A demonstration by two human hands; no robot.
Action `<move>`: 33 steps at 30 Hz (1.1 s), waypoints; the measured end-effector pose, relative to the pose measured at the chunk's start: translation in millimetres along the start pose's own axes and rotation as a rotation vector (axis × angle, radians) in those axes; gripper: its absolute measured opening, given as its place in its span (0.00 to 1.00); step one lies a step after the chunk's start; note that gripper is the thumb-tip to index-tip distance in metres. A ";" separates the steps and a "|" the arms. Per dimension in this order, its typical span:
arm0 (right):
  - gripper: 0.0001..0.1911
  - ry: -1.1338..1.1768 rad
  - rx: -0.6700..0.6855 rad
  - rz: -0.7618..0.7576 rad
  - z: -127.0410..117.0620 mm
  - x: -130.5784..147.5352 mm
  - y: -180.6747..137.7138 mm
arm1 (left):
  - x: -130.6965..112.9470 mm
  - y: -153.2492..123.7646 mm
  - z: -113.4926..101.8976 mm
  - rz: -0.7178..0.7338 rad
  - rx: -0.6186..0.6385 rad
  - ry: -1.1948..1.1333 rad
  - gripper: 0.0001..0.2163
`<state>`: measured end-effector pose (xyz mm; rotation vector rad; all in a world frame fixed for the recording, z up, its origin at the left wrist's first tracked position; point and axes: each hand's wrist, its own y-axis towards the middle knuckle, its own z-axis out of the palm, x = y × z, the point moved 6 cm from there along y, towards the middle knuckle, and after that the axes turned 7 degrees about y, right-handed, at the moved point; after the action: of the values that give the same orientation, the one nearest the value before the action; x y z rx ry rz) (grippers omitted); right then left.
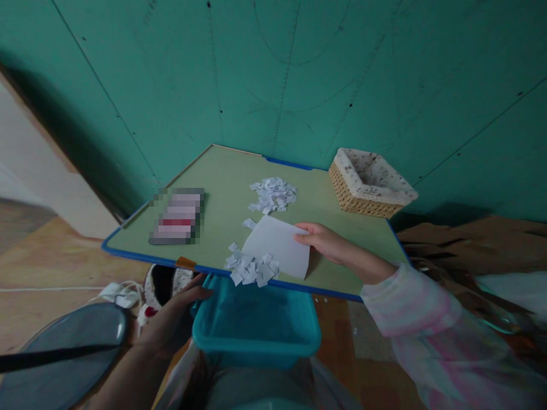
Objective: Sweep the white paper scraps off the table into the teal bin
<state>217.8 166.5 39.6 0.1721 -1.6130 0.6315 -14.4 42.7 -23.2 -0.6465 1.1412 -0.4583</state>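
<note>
From the head camera, the right hand point(329, 244) reaches in from the right, its arm in a soft pink-and-white sleeve point(410, 307) and its wrist low over the green surface point(222, 188). Its fingers pinch the right edge of a flat white sheet of paper point(280, 247), which lies slanted on the surface. Just beyond the sheet's lower left edge, away from those fingers, a loose heap of small, angular paper scraps point(252, 269) sits on the surface's blue rim. The left hand point(175, 319) comes up from below with the forearm bare. Its fingers curl over the left rim of a smooth teal plastic tub point(256, 344), held beneath the rim, right under the scraps. Farther out from the right fingers lies a second heap point(273, 193) of scraps. Behind them and to the right stands a square woven basket point(354, 199) with a speckled cloth lining.
</note>
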 end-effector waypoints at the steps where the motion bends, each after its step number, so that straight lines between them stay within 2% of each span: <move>1: 0.14 0.008 0.004 0.001 0.3 -0.8 -0.5 | -0.6 0.6 1.3 0.010 0.015 -0.001 0.29; 6: 0.14 0.027 0.026 0.016 3.3 -3.4 -3.0 | -4.9 1.5 6.5 0.058 0.091 -0.019 0.25; 13: 0.13 -0.070 0.069 -0.001 10.3 5.3 -8.8 | -3.4 0.9 3.6 0.027 0.028 -0.019 0.26; 17: 0.13 -0.340 0.074 -0.123 22.4 19.1 -26.1 | -3.7 1.9 3.5 0.037 0.021 -0.022 0.26; 21: 0.13 -0.708 0.033 -0.305 46.6 32.4 -60.9 | -5.2 -0.5 6.0 0.039 0.045 -0.028 0.26; 24: 0.13 -0.946 0.142 -0.432 73.1 34.4 -86.5 | -5.3 -1.3 6.2 0.034 0.048 -0.025 0.27; 26: 0.13 -1.005 0.219 -0.498 83.8 35.2 -96.2 | -5.4 -0.9 5.4 0.043 0.048 -0.023 0.27; 27: 0.13 -1.005 0.216 -0.516 83.6 36.8 -97.0 | -5.6 -0.7 5.4 0.050 0.057 -0.025 0.27; 29: 0.13 -0.963 0.102 -0.528 70.0 43.5 -89.4 | -5.2 -0.8 5.7 0.053 0.076 -0.030 0.27; 33: 0.14 -0.746 -0.221 -0.492 6.7 58.5 -45.5 | -2.9 -1.0 7.1 0.034 0.097 -0.034 0.27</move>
<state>224.0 139.9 108.8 0.6760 -2.2257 -0.0185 -8.9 45.5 -18.6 -0.5474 1.0894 -0.4690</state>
